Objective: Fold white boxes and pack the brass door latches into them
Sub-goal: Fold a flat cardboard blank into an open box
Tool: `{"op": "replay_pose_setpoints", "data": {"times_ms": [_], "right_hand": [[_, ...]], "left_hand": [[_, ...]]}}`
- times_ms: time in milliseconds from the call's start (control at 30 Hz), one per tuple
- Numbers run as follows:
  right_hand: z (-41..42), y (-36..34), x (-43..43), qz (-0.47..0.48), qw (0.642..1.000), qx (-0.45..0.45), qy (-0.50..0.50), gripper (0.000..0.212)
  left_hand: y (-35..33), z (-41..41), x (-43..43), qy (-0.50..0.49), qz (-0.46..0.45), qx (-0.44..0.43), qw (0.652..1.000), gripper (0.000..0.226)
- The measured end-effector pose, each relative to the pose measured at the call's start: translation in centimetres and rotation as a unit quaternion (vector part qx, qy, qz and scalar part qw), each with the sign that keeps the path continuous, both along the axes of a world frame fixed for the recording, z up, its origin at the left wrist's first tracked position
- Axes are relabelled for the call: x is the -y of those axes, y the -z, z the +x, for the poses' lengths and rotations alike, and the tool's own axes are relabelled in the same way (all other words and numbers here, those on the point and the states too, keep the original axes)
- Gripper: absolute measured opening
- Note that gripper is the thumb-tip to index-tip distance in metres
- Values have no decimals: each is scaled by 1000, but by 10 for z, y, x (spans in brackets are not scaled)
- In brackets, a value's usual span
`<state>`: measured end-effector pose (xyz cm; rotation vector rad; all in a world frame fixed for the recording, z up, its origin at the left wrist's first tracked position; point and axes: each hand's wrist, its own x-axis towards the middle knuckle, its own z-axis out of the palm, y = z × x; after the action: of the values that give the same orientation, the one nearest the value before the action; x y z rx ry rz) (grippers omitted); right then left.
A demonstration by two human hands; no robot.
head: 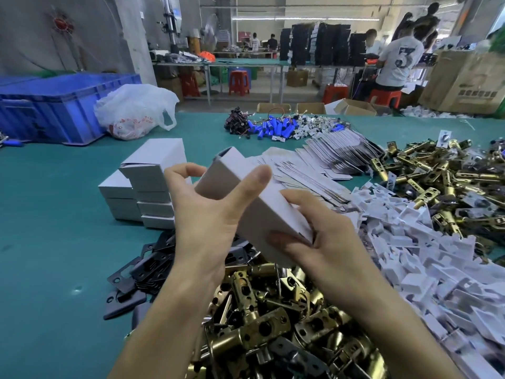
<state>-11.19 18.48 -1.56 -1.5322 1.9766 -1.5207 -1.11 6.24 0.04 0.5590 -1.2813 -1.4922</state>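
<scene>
Gripping a white box above heaped brass door latches, with left hand wrapped round its middle and right hand pinching the near end. Seemingly mid-fold, far end open. Next, probably: slipping a latch inside, then tucking flaps shut.

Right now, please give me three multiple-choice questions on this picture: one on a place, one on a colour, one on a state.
1. Where is the stack of boxes?
A. left of both hands
B. right of both hands
C. between them

2. What colour is the crate?
A. red
B. grey
C. blue

3. How is the held box?
A. lying untouched
B. gripped by both hands
C. gripped by one hand

Answers:
1 A: it stands to the left of the left hand.
2 C: its walls are blue.
3 B: the left hand and the right hand both grip it above the latches.
</scene>
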Motion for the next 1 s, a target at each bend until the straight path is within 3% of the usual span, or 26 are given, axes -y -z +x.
{"op": "replay_pose_setpoints", "data": {"times_ms": [100,300,433,667,900,1000], "right_hand": [[6,-1,1,-25,999,-28,-3,46],[1,-10,-3,-56,984,162,-57,33],[1,-13,-4,-73,973,205,-76,24],[-11,-15,-14,-54,972,218,-69,44],[-17,-16,-19,-37,979,187,-75,48],[-22,-16,-19,-44,975,209,-66,46]], "left_hand": [[1,-2,3,16,45,-32,998,80],[1,-4,-5,110,36,-89,989,50],[3,-3,-7,130,50,-85,987,63],[5,2,2,121,14,47,991,39],[1,11,14,148,-34,117,981,36],[1,10,10,153,-61,101,981,44]]}}
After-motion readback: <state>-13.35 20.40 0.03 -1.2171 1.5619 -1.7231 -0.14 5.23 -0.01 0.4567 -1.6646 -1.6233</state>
